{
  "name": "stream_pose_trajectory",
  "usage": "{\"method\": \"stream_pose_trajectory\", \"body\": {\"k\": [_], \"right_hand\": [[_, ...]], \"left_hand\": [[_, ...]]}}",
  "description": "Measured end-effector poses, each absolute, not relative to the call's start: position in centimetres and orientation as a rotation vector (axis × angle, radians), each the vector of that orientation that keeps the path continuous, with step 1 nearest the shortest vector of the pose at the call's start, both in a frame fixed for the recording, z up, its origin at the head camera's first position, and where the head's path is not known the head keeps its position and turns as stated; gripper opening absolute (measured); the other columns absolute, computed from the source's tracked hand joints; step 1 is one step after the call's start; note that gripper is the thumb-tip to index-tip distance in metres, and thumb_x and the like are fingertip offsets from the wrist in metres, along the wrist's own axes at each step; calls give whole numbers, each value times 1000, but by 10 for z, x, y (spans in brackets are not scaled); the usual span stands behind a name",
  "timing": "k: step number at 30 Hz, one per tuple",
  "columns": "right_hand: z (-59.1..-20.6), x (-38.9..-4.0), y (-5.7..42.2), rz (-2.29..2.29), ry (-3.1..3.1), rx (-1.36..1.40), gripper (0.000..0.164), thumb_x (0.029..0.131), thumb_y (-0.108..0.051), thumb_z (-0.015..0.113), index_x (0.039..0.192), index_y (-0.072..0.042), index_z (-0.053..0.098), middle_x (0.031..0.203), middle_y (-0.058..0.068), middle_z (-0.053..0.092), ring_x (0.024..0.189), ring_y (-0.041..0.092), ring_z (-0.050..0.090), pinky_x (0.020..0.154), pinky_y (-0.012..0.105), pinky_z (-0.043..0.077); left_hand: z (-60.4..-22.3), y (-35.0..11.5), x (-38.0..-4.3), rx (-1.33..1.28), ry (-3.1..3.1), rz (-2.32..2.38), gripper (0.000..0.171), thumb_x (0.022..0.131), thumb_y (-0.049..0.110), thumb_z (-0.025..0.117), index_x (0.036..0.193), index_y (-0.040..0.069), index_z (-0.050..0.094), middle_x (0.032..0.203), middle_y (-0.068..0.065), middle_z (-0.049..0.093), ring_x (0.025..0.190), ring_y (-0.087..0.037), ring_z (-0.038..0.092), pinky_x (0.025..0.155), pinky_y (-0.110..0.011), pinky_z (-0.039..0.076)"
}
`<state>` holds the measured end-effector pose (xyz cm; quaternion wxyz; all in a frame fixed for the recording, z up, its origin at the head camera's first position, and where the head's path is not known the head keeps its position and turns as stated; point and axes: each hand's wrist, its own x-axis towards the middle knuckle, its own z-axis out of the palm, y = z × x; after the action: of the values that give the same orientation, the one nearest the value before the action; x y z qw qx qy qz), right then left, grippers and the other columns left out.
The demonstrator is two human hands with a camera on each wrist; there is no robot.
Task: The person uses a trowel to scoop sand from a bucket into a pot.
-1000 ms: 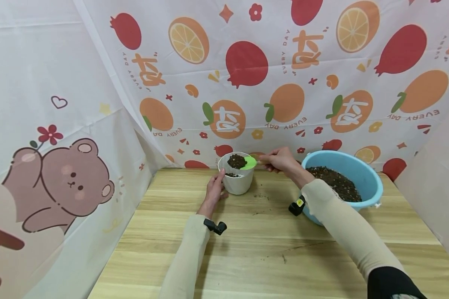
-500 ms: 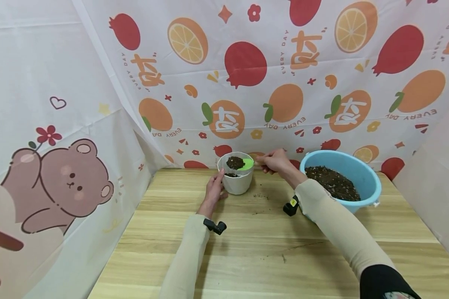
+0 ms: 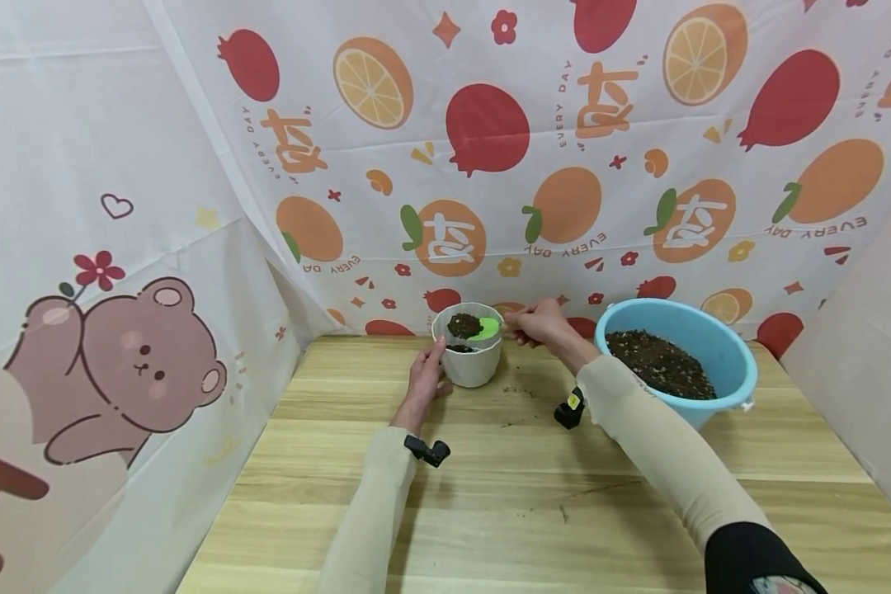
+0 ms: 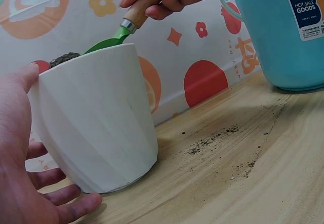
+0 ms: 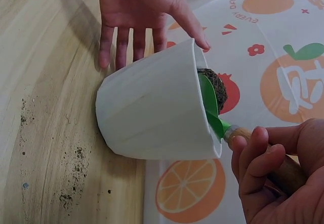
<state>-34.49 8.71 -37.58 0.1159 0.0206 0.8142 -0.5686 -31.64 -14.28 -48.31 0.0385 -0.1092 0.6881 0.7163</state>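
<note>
A white plastic flowerpot point(image 3: 471, 370) stands upright on the table near the patterned backdrop. My left hand point(image 3: 425, 378) steadies it from the left: the thumb lies at the rim, and in the right wrist view the other fingers extend straight down beside the wall. My right hand point(image 3: 545, 322) grips the wooden handle of a small green trowel point(image 4: 144, 6). The trowel's green blade point(image 5: 210, 102) is over the pot's mouth, resting against or just inside the rim, and bears a heap of dark soil point(image 3: 464, 325). Some soil shows down inside the pot.
A light blue bucket point(image 3: 744, 375) part-filled with dark soil point(image 3: 664, 363) stands to the right, behind my right forearm. Crumbs of soil point(image 4: 207, 142) lie scattered on the wooden table point(image 3: 490, 511). A printed fruit backdrop point(image 3: 386, 181) closes off the far side.
My right hand and the trowel have shifted slightly left and down, bringing the heaped blade further over the pot. The left hand and the pot have stayed in place.
</note>
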Motion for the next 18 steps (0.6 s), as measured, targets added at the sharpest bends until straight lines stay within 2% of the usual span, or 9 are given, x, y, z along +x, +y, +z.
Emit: {"method": "stream_pose_trajectory", "body": {"k": [3,7,13,18], "right_hand": [[-375,-344,85,-1663,2384,64,28,99,-26,66,98,1,77,70,6,71,57,12,62,50,23,47],[-375,-345,82,-1664,2382,59,29,99,-25,66,98,2,78,64,0,68,57,12,61,49,24,47],[-379,-348,80,-1652,2371,47,32,99,-25,66,100,5,78,66,4,70,53,10,58,49,24,46],[-382,-350,78,-1637,2372,44,32,99,-25,66,100,5,77,67,5,70,54,10,57,49,23,45]], "left_hand": [[-487,-142,-319,-333,2103,2219,81,94,74,48,149,14,43,156,-15,45,138,-36,52,104,-55,51],[-482,-144,-317,-330,2058,2231,78,97,68,49,151,12,40,157,-17,43,140,-37,50,109,-59,46],[-461,-144,-306,-308,2052,2190,69,105,54,45,154,7,36,158,-20,40,140,-40,49,111,-61,43],[-463,-144,-307,-305,2042,2200,70,104,56,45,154,7,36,158,-20,40,141,-39,49,111,-61,43]]}}
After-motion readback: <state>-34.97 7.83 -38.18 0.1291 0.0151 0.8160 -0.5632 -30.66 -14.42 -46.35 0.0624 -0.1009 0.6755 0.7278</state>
